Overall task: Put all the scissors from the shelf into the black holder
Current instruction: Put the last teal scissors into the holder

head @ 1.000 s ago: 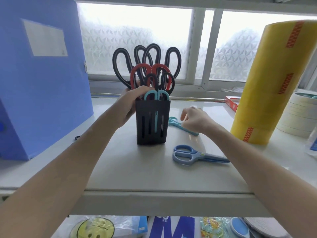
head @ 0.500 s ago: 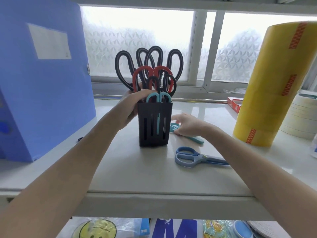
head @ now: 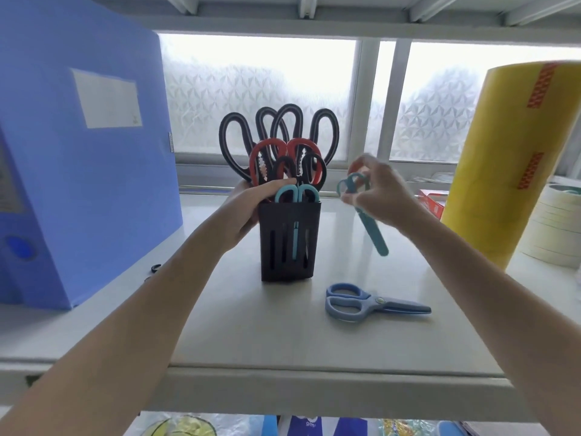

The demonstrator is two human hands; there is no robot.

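The left hand (head: 248, 209) grips the upper left side of the black holder (head: 290, 240), which stands on the shelf (head: 251, 325) crowded with black-, red- and teal-handled scissors. The right hand (head: 380, 193) holds teal scissors (head: 366, 212) by the handles in the air right of the holder, blades slanting down. Blue scissors (head: 367, 303) lie flat on the shelf, near a yellow roll (head: 515, 158).

Two bare forearms are seen, uncovered from the lower edge of the view up to the wrists; no sleeve, watch, bracelet or ring is shown. The left hand (head: 248, 204) is sharply rendered, with slender fingers. The right hand (head: 379, 196) is blurred, so its fingers cannot be made out clearly.
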